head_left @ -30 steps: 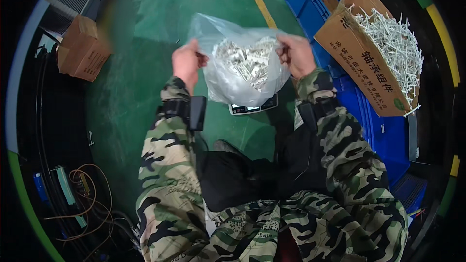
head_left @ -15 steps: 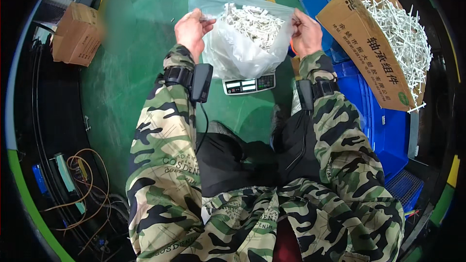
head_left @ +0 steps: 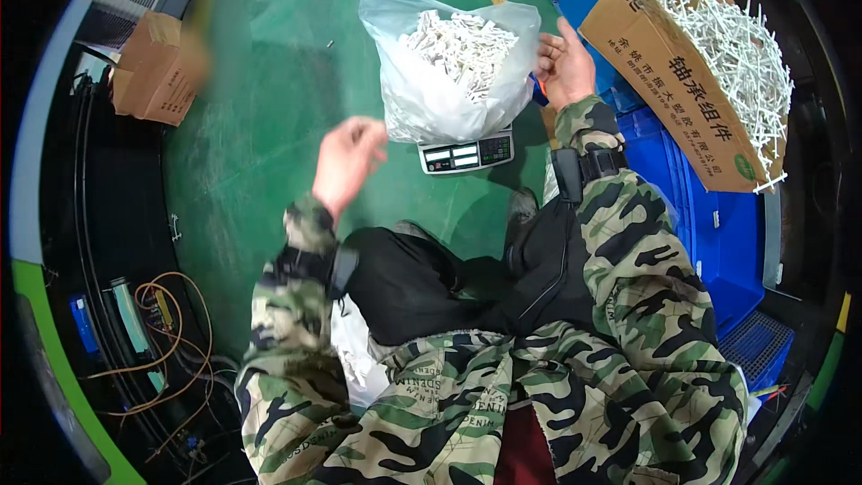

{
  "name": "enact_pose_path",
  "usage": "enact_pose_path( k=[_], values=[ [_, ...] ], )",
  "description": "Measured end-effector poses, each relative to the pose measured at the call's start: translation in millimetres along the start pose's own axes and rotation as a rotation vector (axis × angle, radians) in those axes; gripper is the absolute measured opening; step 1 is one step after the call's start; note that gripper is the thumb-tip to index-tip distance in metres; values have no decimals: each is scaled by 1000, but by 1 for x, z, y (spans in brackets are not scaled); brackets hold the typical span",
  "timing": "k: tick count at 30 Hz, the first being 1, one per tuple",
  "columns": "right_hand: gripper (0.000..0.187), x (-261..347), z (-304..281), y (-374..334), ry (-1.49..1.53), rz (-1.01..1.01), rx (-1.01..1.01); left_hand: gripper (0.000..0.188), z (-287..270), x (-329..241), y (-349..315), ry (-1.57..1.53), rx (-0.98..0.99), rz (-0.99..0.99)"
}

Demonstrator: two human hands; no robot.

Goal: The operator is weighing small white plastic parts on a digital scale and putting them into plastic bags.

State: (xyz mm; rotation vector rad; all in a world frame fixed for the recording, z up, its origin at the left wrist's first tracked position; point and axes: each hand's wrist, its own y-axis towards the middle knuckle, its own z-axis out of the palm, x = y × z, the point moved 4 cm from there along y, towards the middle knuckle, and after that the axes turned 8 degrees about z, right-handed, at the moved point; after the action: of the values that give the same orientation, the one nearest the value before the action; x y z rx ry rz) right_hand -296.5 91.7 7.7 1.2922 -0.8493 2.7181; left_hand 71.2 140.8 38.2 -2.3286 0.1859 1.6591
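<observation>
Green floor (head_left: 269, 189) below, bag (head_left: 435, 112) and carton (head_left: 673, 90) hold white pieces (head_left: 462, 47).

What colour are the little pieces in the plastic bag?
The little pieces are white, seen best in the head view.

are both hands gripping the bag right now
No, the left hand is off the bag, below and left of it in the picture.
</observation>
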Motion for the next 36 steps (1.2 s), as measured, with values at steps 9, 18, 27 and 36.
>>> enact_pose_path(
  k=[9, 18, 27, 36],
  values=[
    [37, 18, -70, -73, 14, 25, -18, 11, 17, -9, -173, 652, -335, 414],
    [21, -61, -305, -164, -189, 131, -405, 13, 7, 0, -204, 862, -525, 449],
    [35, -108, -420, -180, -452, 279, -428, 13, 13, 2, -192, 1006, -456, 373],
    [59, -140, -400, -125, -1793, -68, -401, 19, 17, 3, -182, 1032, -468, 344]
  ],
)
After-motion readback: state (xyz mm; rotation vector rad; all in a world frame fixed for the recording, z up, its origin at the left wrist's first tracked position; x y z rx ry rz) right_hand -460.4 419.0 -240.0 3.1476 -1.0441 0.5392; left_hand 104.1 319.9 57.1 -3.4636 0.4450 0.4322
